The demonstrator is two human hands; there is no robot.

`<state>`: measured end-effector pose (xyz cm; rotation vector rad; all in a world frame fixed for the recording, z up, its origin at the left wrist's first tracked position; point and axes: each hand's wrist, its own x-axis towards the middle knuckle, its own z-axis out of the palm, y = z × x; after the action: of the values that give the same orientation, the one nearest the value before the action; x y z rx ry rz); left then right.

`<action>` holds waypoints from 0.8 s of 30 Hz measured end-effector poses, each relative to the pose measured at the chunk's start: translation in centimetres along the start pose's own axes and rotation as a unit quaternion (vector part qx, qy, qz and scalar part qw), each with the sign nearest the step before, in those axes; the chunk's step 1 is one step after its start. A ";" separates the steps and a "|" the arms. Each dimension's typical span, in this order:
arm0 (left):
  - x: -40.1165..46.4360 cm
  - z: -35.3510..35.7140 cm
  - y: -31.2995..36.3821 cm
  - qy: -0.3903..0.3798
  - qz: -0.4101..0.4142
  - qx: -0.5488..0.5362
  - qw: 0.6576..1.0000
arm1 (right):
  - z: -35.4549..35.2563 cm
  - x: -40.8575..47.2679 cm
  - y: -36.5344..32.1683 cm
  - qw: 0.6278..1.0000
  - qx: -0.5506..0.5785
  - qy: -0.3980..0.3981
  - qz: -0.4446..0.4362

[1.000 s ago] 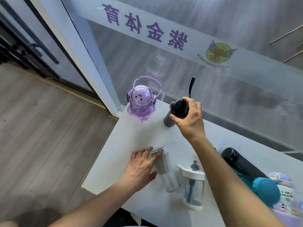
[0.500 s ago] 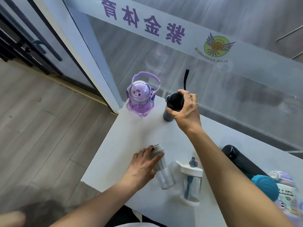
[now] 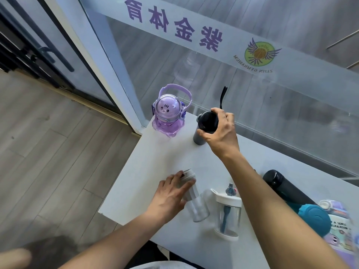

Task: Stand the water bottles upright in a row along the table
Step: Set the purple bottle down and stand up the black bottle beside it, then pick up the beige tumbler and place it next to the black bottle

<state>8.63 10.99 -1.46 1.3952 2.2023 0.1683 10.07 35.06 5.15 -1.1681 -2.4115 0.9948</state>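
A purple cartoon bottle [image 3: 168,115] stands upright at the far left corner of the white table [image 3: 155,162]. Just to its right stands a dark grey bottle [image 3: 204,127] with a black strap, and my right hand [image 3: 220,133] grips its black lid from above. Near the front edge lies a clear bottle with a grey cap [image 3: 193,197], tipped on its side, and my left hand [image 3: 171,197] is closed around its cap end. A clear cup-like bottle with a white lid [image 3: 228,214] stands beside it.
At the right lie a black bottle [image 3: 285,189], a teal-capped bottle [image 3: 310,218] and a purple printed bottle [image 3: 338,226]. A glass wall with purple lettering runs behind the table. Wooden floor lies off the table's left edge.
My left hand has closed around the clear bottle's cap and lifted that end slightly. My right hand has stayed on the dark bottle's lid, which now stands nearer the purple bottle.
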 end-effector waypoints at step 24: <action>-3.7 -3.6 -4.4 0.052 0.000 0.068 0.996 | 6.3 -13.9 0.5 0.956 -0.086 -0.225 0.167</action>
<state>4.52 6.36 1.35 1.4885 2.3371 0.0945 15.93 21.61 0.87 -1.6000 -2.7486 1.2910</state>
